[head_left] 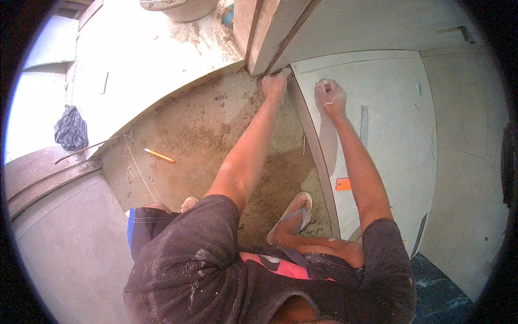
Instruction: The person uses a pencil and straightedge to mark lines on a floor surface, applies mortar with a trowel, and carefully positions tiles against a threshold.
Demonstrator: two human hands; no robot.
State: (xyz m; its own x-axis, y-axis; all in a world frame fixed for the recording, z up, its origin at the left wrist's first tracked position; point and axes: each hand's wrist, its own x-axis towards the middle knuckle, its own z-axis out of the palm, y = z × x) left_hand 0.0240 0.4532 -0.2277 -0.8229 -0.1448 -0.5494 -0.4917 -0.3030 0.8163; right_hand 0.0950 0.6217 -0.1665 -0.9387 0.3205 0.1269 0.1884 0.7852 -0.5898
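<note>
We see the left hand's (275, 85) fingers bunched at the top-left corner of a pale slab (396, 135), beside the foot of a wooden door frame (278, 32); we cannot tell whether they grip anything. The right hand's (331, 98) dusty fingers curl together in a loose fist over the slab, which lies right of the rough, earthy floor (205, 116). Farther out, a metal ruler (364, 129) and orange block (342, 184) rest on it; a yellow pencil (159, 155) lies left, on the earth.

1 ruler (364, 123) on the slab (399, 156), 1 pen (159, 155) on the floor (189, 127) farther left
</note>
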